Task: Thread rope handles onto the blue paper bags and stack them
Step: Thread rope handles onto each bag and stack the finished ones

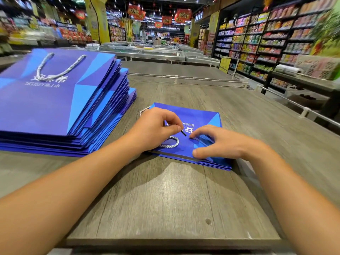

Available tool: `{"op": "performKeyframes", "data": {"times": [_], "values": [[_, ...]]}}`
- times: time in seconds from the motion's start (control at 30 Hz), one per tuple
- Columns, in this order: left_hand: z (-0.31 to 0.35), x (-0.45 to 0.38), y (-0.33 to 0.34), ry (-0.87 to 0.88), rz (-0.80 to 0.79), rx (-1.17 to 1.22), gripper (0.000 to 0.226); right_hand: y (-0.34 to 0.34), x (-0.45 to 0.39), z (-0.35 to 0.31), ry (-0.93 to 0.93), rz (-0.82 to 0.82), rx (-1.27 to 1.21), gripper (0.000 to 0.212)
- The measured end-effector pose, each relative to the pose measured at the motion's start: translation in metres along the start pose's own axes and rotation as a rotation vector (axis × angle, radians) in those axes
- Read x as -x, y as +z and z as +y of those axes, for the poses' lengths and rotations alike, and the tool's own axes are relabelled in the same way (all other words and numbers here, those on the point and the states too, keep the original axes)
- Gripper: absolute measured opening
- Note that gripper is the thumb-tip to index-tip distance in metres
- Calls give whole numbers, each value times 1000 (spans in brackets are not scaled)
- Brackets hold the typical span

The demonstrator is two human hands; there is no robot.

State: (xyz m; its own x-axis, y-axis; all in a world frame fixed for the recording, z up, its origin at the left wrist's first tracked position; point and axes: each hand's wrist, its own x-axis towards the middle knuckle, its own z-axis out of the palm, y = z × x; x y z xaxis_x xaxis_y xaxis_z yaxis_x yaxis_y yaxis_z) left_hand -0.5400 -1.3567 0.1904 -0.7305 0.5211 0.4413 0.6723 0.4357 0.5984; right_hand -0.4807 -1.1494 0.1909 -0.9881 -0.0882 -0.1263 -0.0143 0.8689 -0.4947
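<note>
Grey wood-grain table (165,199) up close, and lying flat on it is a blue paper bag (206,118) with its opening edge toward the person and its length running away from them. The left hand (156,126) pinches the dark tip of the rope handle (171,143) right over the bag, while the right hand (217,142) rests spread-fingered on the near right part, holding nothing. Further back on the left sits the stack of bags (64,100) with a rope on top, then store freezers (147,50) and snack shelves (266,43) behind.
</note>
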Motion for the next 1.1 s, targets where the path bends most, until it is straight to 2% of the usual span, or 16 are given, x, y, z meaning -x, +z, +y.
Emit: {"op": "performKeyframes", "data": {"times": [0.07,0.13,0.57,0.73,0.97,1.1], "values": [[1,1,1,45,-34,-43,7,-4,3,2,-5,-103,64,80],[1,1,3,93,-81,-78,8,-3,2,3,-37,-120,54,92],[1,-4,20,266,-142,-216,7,1,-7,8,-119,-108,25,84],[2,-4,21,239,-175,-195,6,1,-6,8,-116,-118,9,84],[1,-4,22,176,-198,-173,7,-4,-3,7,-99,-68,-42,68],[2,-4,22,163,-184,-150,6,-3,-2,7,-120,-145,-15,75]]}}
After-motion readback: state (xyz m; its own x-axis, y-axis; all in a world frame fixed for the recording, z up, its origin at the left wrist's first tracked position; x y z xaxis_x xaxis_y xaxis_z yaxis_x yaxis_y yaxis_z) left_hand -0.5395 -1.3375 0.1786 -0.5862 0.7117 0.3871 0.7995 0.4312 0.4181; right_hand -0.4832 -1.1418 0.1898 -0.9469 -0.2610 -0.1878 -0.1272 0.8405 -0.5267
